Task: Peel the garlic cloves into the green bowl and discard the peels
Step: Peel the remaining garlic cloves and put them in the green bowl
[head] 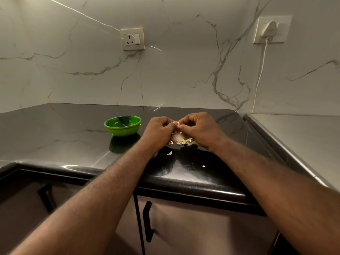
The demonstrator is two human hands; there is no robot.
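Both hands were raised just above the dark countertop (73, 137), a little back from its front edge and near where it turned along the right-hand wall. The left hand (160, 133) and the right hand (200, 131) were curled with thumbs and fingertips meeting, pinching a garlic clove (177, 137) between them. Only a pale part of it showed below the thumbs, so how much skin clung to it could not be told. A small heap of peels (186, 141) lay on the countertop right under the hands, with a few white scraps (169, 153) scattered nearer the front edge. The green bowl (125, 131) stood upright to the left of the hands, apart from them and further from the front edge. No clove could be made out inside it. The step in hand looked to be the stripping of skin from this clove, with the task at an early or middle stage. The next move would likely call for pulling the loosened skin free with the fingertips, letting it fall onto the heap, and then carrying the bare clove leftward over the bowl's rim to drop it in. Gathering the peels for discarding seemed to be left for later.
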